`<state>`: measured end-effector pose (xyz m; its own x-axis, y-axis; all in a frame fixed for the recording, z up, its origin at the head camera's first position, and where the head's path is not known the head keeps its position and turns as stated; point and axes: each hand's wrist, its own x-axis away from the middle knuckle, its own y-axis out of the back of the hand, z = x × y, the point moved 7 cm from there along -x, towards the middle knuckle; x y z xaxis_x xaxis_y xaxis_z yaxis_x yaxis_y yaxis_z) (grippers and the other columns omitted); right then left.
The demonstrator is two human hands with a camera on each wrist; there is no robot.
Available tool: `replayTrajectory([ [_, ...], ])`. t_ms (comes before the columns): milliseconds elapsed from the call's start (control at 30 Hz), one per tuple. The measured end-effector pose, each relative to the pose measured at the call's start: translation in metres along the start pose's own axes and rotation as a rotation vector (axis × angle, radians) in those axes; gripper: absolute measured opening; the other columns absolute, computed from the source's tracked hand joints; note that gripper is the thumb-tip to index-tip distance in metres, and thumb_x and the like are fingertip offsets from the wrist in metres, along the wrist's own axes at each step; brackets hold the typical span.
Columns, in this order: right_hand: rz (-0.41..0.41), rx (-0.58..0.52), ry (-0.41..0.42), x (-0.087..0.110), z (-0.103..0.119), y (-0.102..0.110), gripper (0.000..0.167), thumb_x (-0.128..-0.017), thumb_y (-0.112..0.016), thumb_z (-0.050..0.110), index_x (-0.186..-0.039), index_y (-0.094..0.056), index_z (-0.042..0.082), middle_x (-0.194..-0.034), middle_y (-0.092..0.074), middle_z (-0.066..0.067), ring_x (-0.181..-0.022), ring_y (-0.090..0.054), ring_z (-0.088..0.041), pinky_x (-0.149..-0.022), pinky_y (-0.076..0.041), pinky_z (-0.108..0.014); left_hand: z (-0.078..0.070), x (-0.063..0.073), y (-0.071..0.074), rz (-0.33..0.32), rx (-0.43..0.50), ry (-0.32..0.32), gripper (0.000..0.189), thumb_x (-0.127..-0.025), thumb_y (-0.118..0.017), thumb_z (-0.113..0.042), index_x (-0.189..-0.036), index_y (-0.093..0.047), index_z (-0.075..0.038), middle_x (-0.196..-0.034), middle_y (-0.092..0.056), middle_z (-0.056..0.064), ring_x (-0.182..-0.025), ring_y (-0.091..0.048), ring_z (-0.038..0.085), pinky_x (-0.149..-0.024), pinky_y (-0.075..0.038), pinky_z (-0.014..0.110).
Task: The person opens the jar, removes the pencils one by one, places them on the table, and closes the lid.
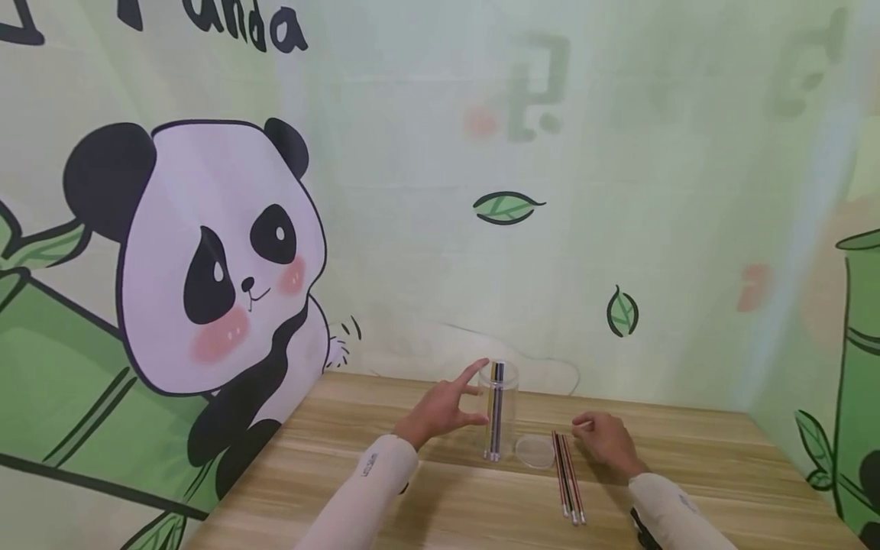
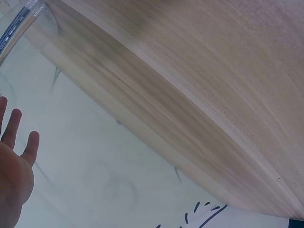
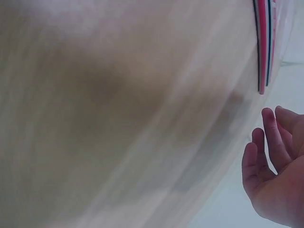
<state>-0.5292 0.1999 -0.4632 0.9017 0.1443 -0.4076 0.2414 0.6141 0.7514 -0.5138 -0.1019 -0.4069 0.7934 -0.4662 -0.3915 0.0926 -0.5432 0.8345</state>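
Note:
A clear cylindrical jar [image 1: 509, 412] stands upright on the table with a few pencils [image 1: 496, 412] inside, their eraser ends down. My left hand [image 1: 440, 410] is at the jar's left side, its index finger by the rim and its thumb lower down; contact is hard to tell. In the left wrist view the fingers of that hand [image 2: 14, 161] look straight. To the right, my right hand [image 1: 608, 441] holds nothing, its fingers loosely bent. Nearest to it lie several red-and-black striped pencils [image 1: 569, 477], also in the right wrist view, where the striped pencils [image 3: 262, 47] are apart from the fingers.
A clear round lid [image 1: 535, 451] lies flat between the jar and the loose pencils. The wooden table [image 1: 481, 504] ends at the back against a pale green printed cloth [image 1: 412, 229], with a panda drawing [image 1: 227, 260] on the left.

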Motion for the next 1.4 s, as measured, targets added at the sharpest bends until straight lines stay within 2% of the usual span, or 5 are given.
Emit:
replayTrajectory([
  [167, -0.006, -0.018, 0.061, -0.006, 0.013, 0.015, 0.016, -0.094, -0.072, 0.007, -0.104, -0.076, -0.006, -0.096, -0.078, -0.019, -0.088, -0.076, -0.035, -0.078, -0.06, -0.05, 0.001, 0.001, 0.002, 0.002, 0.002, 0.014, 0.109, -0.085, -0.087, -0.037, -0.166, -0.015, -0.035, -0.132, -0.071, 0.003, -0.12, -0.067, 0.036, -0.107, -0.048, 0.054],
  [533, 0.007, 0.011, 0.06, -0.03, 0.035, 0.041, 0.023, -0.096, -0.071, 0.015, -0.108, -0.076, -0.004, -0.096, -0.078, -0.017, -0.089, -0.076, -0.035, -0.079, -0.059, -0.052, -0.002, 0.0, 0.0, 0.003, 0.008, 0.016, 0.11, -0.084, -0.088, -0.036, -0.166, -0.015, -0.039, -0.132, -0.071, 0.002, -0.125, -0.065, 0.033, -0.11, -0.047, 0.053],
  [900, 0.021, 0.053, 0.102, -0.049, 0.098, 0.065, 0.024, -0.097, -0.073, 0.014, -0.113, -0.075, -0.004, -0.098, -0.079, -0.018, -0.089, -0.076, -0.033, -0.075, -0.06, -0.048, -0.003, 0.0, 0.001, -0.009, 0.015, -0.004, 0.109, -0.083, -0.088, -0.037, -0.165, -0.016, -0.038, -0.13, -0.072, 0.005, -0.123, -0.066, 0.036, -0.108, -0.048, 0.056],
  [1200, 0.038, 0.042, 0.13, -0.059, 0.121, 0.066, 0.025, -0.099, -0.072, 0.017, -0.115, -0.075, -0.002, -0.1, -0.079, -0.017, -0.094, -0.075, -0.035, -0.08, -0.06, -0.05, -0.002, 0.0, -0.003, 0.007, 0.002, 0.006, 0.107, -0.085, -0.087, -0.039, -0.166, -0.017, -0.034, -0.131, -0.071, 0.004, -0.122, -0.066, 0.037, -0.108, -0.047, 0.056],
  [1400, 0.041, 0.043, 0.153, -0.066, 0.137, 0.07, 0.025, -0.1, -0.07, 0.018, -0.117, -0.075, 0.0, -0.102, -0.079, -0.016, -0.095, -0.075, -0.034, -0.083, -0.059, -0.051, -0.003, 0.0, 0.0, 0.004, 0.011, 0.012, 0.109, -0.084, -0.088, -0.038, -0.166, -0.015, -0.038, -0.133, -0.07, 0.005, -0.126, -0.064, 0.037, -0.109, -0.046, 0.057],
])
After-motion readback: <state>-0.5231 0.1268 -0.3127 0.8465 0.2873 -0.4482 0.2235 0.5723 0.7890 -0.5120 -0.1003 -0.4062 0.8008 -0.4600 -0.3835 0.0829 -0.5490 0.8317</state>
